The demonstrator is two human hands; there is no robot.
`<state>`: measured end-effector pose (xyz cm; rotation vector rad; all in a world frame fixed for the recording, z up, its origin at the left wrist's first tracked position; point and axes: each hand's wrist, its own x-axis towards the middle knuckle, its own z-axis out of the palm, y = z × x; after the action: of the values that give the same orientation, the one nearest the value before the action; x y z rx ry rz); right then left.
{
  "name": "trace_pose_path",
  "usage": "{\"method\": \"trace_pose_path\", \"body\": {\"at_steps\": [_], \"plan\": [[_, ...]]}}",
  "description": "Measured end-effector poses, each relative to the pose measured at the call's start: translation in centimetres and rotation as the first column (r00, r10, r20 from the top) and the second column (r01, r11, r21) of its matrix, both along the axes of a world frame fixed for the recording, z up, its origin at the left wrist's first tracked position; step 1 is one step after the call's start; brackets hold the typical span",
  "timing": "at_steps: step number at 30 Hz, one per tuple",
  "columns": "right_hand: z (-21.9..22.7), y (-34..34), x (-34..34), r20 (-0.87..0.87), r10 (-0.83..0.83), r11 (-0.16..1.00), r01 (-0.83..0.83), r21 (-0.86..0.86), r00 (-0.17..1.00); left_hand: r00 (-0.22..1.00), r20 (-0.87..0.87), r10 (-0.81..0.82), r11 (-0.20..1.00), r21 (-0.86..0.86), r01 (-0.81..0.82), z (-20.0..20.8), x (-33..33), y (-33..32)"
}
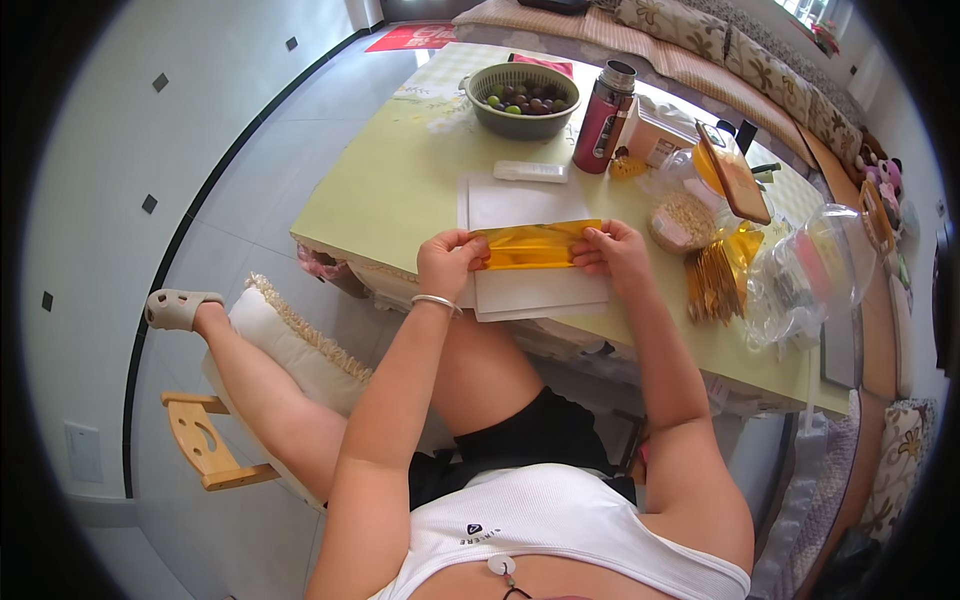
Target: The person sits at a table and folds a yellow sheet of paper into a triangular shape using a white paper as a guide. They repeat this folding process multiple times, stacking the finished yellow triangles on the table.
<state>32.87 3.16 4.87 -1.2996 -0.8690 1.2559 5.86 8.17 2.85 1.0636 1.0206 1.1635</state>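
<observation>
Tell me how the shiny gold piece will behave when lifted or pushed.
The shiny gold piece probably bends easily, since it looks thin and shows fold lines. Its glossy sheen suggests a smooth, perhaps slippery surface. It is likely light: the left grip and right grip pinch it only near its ends.

From here I lose the paper's middle behind the gold pouch; the clear bag's contents blur; the top edge crops the window.

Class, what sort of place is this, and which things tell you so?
Probably a home's living room: a long padded sofa with floral cushions runs behind the table, which bears a bowl of round fruit and a flask.
</observation>
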Motion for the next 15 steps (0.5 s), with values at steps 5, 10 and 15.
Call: {"method": "trace_pose_path", "body": {"at_steps": [5,10,15], "plan": [[-0.2,-0.2,0.0,0.028,0.034,0.999,-0.033,-0.024,0.999,1.000,-0.026,-0.007,0.999,-0.049,0.006,0.9,-0.4,-0.2],[-0.4,-0.2,0.6,0.081,0.054,0.997,-0.050,-0.054,0.995,0.993,-0.116,-0.017,0.999,-0.049,0.012,0.3,-0.8,0.0],[0.0,-0.5,1.1,0.181,0.061,0.996,-0.048,-0.075,0.982,0.891,-0.455,-0.020,0.992,0.104,0.075,0.1,-1.5,-0.1]]}}
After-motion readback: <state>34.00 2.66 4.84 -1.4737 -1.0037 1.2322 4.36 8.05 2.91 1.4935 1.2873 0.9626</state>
